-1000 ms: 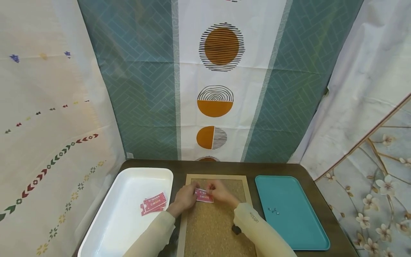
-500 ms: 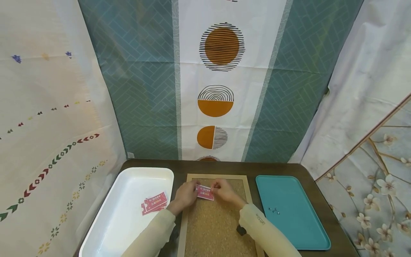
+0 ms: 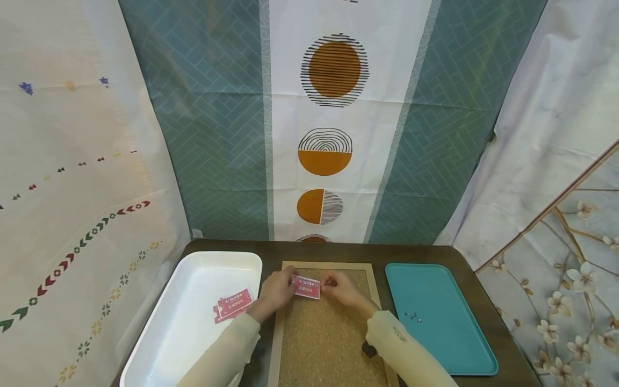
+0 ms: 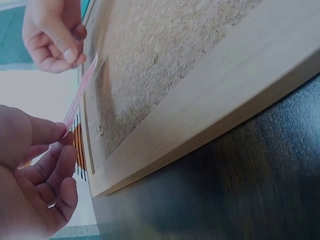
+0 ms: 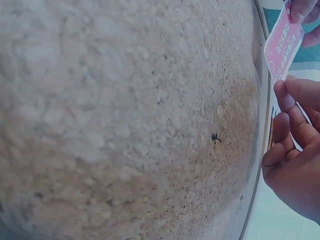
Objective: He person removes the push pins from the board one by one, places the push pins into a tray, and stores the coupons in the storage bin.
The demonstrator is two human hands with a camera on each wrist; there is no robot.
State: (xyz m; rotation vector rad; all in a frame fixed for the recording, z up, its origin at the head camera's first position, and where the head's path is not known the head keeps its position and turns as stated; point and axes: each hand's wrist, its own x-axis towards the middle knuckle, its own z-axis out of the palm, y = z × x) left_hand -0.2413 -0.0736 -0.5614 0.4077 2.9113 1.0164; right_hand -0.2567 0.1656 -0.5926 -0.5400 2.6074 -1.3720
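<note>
A pink printed coupon [image 3: 307,287] is held above the upper part of a wood-framed cork board [image 3: 329,338]. My left hand [image 3: 278,290] pinches its left end between thumb and fingers. Just beyond the coupon's free end is my right hand [image 3: 344,288], fingers curled and thumb close to the index fingertip. A narrow gap separates this hand from the coupon [image 4: 80,97] in the left wrist view. Whether some small thing is between the right fingertips cannot be made out. In the right wrist view, a tiny dark speck [image 5: 215,137] shows on the cork.
On the left, a white tray [image 3: 179,322] carries a few more pink coupons [image 3: 234,303] near its right side. A teal tray [image 3: 445,317] at the right holds several tiny shiny pieces [image 3: 412,317]. Everything rests on a dark table [image 3: 377,253], with patterned curtains around it.
The right hand has let go of the coupon's right end and shifted slightly right. My left hand, keeping the coupon, has moved a little up and left.
</note>
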